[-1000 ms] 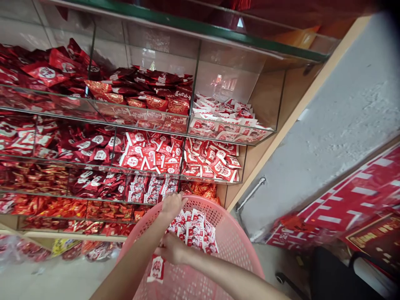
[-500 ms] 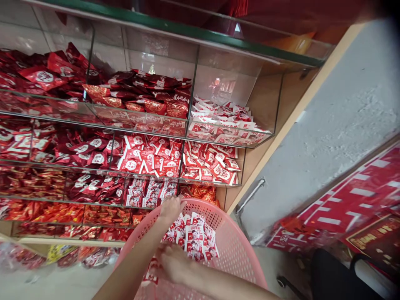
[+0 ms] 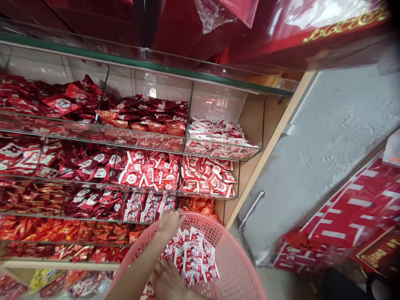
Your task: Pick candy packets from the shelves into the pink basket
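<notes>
Packets (image 3: pixel 196 256) in red and white lie inside a pink perforated basket (image 3: pixel 239 260), beside stocked shelves (image 3: pixel 146 146). The left hand (image 3: pixel 168 224) looks clamped on the basket's far rim; the right hand (image 3: pixel 167 280) reaches among the packets, its grip impossible to tell. Handling packets seems underway; the next move likely calls for a steady basket.

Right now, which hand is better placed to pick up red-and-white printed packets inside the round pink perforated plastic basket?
The right hand, I judge: it is inside the pink basket, close to the printed packets, while the left hand is at the basket's far rim.
</notes>
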`<state>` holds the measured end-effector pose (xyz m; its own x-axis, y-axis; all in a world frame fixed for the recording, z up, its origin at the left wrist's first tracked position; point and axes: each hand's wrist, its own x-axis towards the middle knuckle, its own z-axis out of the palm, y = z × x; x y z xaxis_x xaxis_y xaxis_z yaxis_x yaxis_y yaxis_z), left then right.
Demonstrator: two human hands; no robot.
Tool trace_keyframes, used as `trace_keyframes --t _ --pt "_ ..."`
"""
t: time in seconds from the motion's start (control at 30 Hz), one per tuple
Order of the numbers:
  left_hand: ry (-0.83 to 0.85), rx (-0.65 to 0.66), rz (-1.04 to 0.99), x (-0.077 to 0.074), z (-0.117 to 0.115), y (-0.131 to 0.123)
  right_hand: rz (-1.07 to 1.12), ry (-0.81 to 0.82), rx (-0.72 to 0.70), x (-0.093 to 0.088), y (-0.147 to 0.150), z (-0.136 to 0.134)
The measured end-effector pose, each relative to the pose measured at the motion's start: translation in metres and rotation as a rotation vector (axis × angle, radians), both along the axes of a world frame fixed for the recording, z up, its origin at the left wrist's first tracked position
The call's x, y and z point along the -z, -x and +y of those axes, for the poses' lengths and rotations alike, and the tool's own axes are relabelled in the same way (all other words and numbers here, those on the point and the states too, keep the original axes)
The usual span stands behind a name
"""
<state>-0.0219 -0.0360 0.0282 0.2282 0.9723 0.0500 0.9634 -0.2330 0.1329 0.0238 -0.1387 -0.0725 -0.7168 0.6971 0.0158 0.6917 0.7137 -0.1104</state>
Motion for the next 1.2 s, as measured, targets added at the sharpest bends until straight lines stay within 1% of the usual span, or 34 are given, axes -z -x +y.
trace_keyframes --t 0.1,0.23,0.33,0.4,0.43,0.5,0.57,0.6,0.67,0.73,0.8,0.87,0.97,1.03,1.07,1.13,1.2 --pt "0.002 0.0 0.003 -0.001 0.0 0.0 -0.003 0.005 0.001 -0.002 0.0 0.002" --pt "-0.021 -0.003 0.012 0.001 0.001 0.0 -0.038 -0.02 -0.002 0.001 0.001 0.004" --pt "-0.027 0.007 0.017 0.002 0.001 0.0 -0.014 -0.017 -0.002 0.003 0.002 0.003" --pt "-0.022 0.013 0.015 0.0 0.0 0.0 0.036 -0.024 -0.006 -0.002 0.002 0.002" --pt "-0.018 0.013 0.014 0.0 0.0 0.0 0.07 -0.028 -0.025 -0.007 0.0 0.002" --pt "-0.011 0.013 0.013 -0.002 0.0 0.0 0.142 -0.009 -0.109 -0.025 -0.007 0.003" --pt "-0.008 0.016 0.01 -0.002 0.0 0.001 0.181 0.048 -0.177 -0.051 -0.019 0.007" --pt "-0.008 0.018 0.007 -0.001 0.0 0.001 0.181 0.079 -0.162 -0.065 -0.027 0.01" --pt "-0.015 0.022 0.008 0.001 0.001 0.002 0.153 0.126 -0.025 -0.094 -0.047 0.019" --pt "-0.018 0.029 0.015 0.003 0.002 0.003 0.236 0.101 0.148 -0.119 -0.069 0.03" --pt "-0.015 0.031 0.022 0.003 0.003 0.003 0.48 0.017 0.315 -0.139 -0.091 0.04" --pt "-0.011 0.024 0.024 0.003 0.003 0.002 0.785 -0.087 0.491 -0.153 -0.112 0.05" --pt "-0.008 0.017 0.027 0.002 0.004 0.002 1.166 -0.245 0.731 -0.162 -0.14 0.061" --pt "-0.007 0.023 0.028 0.001 0.004 0.001 1.321 -0.321 0.845 -0.162 -0.155 0.066" --pt "-0.007 0.022 0.027 0.001 0.004 0.001 1.37 -0.329 0.884 -0.161 -0.16 0.069" --pt "-0.009 0.021 0.028 0.0 0.003 0.001 1.438 -0.268 0.92 -0.158 -0.167 0.073" --pt "-0.012 0.019 0.033 0.0 0.003 0.001 1.485 -0.15 0.906 -0.154 -0.17 0.076"
